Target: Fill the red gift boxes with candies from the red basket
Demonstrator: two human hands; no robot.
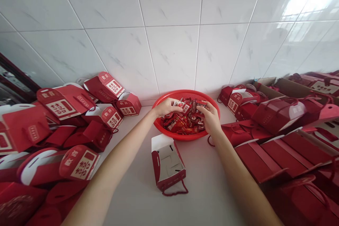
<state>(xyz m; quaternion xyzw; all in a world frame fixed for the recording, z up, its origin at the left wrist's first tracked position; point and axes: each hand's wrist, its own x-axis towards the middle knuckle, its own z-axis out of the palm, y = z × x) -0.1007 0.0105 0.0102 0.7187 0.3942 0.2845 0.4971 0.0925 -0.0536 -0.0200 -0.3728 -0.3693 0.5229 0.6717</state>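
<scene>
- Left hand (166,107): thumb and fingers pinch a red-and-white packet (183,107), over the near-left part of the red basket (182,136).
- Right hand (211,116): fingers curl in toward the thumb at a dark, shiny wrapper on the basket's right side. We can't tell if it's gripped or only touched.
- Both hands face each other over the heap of wrapped sweets (185,124); the pinched packet sits in the gap between them.
- Key relation: the lidless-looking red box (169,162) lies on our side of the basket, between our forearms, toward us from both hands and below basket-rim level.
- Left hand is nearer to it; the right hand sits farther off, across to the right. Left forearm also runs closer to the box.
- Box long axis points mostly toward us, skewed: far end leans left, near end right. White inside faces up, a flap stands at the far end, a cord handle (175,193) trails at the near end.
- Flanks: red boxes stacked at left (61,108) and more at right (280,111) on the white table (201,180).
</scene>
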